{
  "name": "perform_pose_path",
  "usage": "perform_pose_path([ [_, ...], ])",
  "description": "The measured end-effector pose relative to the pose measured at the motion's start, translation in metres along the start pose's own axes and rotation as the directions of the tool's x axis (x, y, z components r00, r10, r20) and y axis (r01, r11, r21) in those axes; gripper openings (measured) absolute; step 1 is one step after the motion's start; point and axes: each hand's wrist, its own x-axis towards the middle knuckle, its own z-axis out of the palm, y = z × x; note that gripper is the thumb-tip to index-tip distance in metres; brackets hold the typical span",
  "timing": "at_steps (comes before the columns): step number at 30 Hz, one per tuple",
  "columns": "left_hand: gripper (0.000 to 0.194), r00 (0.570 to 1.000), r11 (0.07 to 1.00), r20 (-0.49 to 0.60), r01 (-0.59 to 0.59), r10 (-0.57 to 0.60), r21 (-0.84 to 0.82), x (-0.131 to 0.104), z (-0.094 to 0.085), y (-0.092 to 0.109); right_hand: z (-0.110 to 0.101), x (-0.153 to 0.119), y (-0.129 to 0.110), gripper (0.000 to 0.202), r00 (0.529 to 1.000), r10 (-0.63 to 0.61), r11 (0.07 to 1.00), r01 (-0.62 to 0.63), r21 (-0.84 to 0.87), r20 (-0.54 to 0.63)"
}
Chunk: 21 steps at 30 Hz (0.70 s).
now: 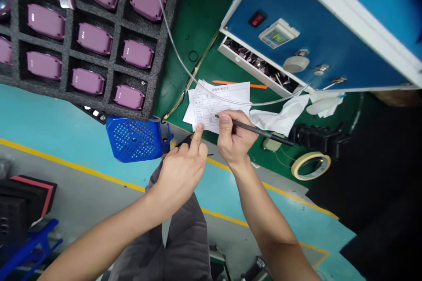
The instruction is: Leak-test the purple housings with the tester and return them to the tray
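- My right hand [234,137] pinches a black pen [255,130] between thumb and fingers, the tip down on the form [220,102].
- The pen's shaft runs out to the right, low over the green counter [201,17].
- My left hand [184,169] is mostly curled, with the forefinger out and its tip pressing the near edge of the form, just left of the pen tip.
- The form is a white printed slip with a table of rows. It lies at the near edge of the counter, in front of the blue box [316,30].
- An orange stick [231,83] lies just beyond the form, partly under it.
- A clear tube [178,52] curves from the far side across the form towards the box.
- White cloth [280,116] lies crumpled right of the form, touching it as far as I can tell.
- A tape roll [311,164] lies flat further right, near the counter's edge.
- To the left, a black foam tray [114,35] holds purple cases [95,38], one to a cell.
- A blue perforated basket [133,138] sits under the tray's near corner.
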Motion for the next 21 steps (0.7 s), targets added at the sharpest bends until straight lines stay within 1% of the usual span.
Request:
perform_pose_path([
  [6, 0.011, 1.0, 1.0, -0.016, -0.005, 0.005, 0.011, -0.0001, 0.0009, -0.0005, -0.0002, 0.0008, -0.0005, 0.014, 0.999, 0.02, 1.0, -0.02, -0.014, 0.026],
  [9, 0.011, 1.0, 1.0, -0.02, -0.005, 0.005, 0.008, -0.0004, 0.0008, -0.0007, -0.0003, 0.0013, -0.0013, 0.013, 0.999, -0.005, 1.0, 0.006, -0.024, 0.042],
  [21, 0.012, 1.0, 1.0, -0.02, -0.01, 0.01, -0.006, -0.0005, 0.0018, -0.0016, -0.0008, 0.0017, -0.0012, 0.014, 0.999, -0.002, 0.999, 0.004, -0.042, 0.039],
])
